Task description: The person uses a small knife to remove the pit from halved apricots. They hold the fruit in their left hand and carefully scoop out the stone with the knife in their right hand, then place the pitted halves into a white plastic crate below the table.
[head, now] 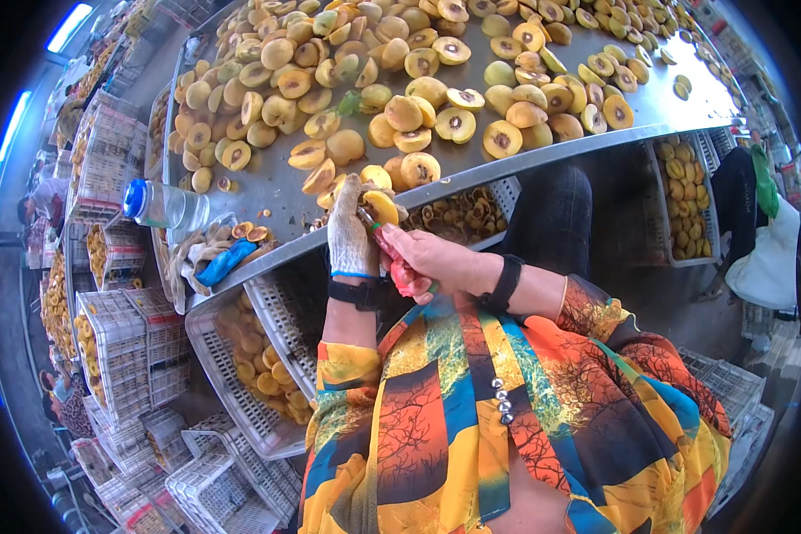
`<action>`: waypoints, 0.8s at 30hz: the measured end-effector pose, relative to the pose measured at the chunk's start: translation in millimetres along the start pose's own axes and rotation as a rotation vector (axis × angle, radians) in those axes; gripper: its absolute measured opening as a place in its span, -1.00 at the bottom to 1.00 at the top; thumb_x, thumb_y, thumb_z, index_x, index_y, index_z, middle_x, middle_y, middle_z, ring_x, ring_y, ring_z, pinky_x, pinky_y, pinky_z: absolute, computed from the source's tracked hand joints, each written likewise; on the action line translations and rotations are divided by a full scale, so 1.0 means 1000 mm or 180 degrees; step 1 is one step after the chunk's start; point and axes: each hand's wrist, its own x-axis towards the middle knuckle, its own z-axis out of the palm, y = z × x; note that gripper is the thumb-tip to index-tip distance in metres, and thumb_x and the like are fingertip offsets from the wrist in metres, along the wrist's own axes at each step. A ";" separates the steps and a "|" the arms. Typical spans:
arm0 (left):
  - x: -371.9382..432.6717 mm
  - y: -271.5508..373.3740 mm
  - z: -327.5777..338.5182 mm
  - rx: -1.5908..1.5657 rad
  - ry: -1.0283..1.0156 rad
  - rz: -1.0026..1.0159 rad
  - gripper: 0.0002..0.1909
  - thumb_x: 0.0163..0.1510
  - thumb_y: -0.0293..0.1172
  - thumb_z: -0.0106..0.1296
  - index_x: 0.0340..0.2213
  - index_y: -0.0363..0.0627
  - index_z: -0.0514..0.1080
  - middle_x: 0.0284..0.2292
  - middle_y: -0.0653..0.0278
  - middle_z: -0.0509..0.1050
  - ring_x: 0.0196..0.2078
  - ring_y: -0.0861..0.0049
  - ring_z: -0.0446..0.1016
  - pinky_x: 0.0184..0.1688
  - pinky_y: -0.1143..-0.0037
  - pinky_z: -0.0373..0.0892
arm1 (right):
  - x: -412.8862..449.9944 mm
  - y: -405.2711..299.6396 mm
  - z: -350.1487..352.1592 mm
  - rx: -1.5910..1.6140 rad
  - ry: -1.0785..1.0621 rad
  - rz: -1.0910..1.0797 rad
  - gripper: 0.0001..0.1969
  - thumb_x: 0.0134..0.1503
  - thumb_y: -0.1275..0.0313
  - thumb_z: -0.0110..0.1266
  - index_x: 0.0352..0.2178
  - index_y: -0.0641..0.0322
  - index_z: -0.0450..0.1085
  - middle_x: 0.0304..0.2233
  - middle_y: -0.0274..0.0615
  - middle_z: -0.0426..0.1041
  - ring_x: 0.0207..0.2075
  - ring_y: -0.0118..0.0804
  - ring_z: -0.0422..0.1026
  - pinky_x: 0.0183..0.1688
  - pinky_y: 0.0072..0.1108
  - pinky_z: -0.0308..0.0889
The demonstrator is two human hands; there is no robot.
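My left hand (352,230), in a knitted work glove, holds a halved yellow fruit (382,207), perhaps a peach, at the front edge of a metal table (267,193). In my bare right hand (424,257) is a small hand tool (406,277) with a red-wrapped handle. Its metal end meets the fruit near my left fingers; the tip itself is hidden. Just beyond my hands lie several cut fruit halves (419,170), and a large heap of fruit halves (294,83) covers the far side of the table. Many show brown centres.
At the left stand a clear plastic jar (173,203) with a blue lid and used gloves (200,253) beside a blue cloth (225,262). Below the table edge are a crate of fruit halves (217,374) and a crate of dark scraps (500,233). Stacked crates (117,340) line the left.
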 end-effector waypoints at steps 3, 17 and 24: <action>-0.009 0.009 0.007 -0.0210 -0.0190 -0.0262 -0.60 0.05 0.01 -0.10 -0.46 -0.13 0.35 -0.56 0.19 0.44 -0.58 0.34 0.43 -0.57 0.44 0.38 | 0.002 0.005 -0.010 0.0649 -0.0712 0.0057 -0.49 0.18 -0.03 -0.41 -0.45 0.24 0.18 -0.79 -0.38 0.09 -0.87 -0.57 0.00 -0.84 -0.71 -0.02; -0.063 0.054 -0.051 0.0818 0.1307 0.1335 -0.58 0.10 -0.02 -0.16 -0.35 -0.20 0.36 -0.55 0.24 0.42 -0.61 0.50 0.43 -0.75 0.62 0.25 | -0.015 0.017 -0.073 -0.3978 0.0517 -0.0370 -0.56 -0.05 0.10 0.01 -0.49 0.38 0.36 -0.54 0.09 0.43 -0.44 0.01 0.43 -0.34 -0.38 0.31; -0.164 0.086 -0.221 0.5900 0.3645 0.1049 -0.40 -0.16 0.00 0.11 -0.19 -0.26 0.38 -0.22 -0.05 0.41 -0.20 0.11 0.40 -0.10 0.32 0.29 | 0.000 0.044 -0.089 -0.4157 0.0783 -0.1073 -0.62 -0.05 0.14 0.03 -0.53 0.34 0.33 -0.58 0.19 0.38 -0.46 0.16 0.39 -0.39 -0.27 0.29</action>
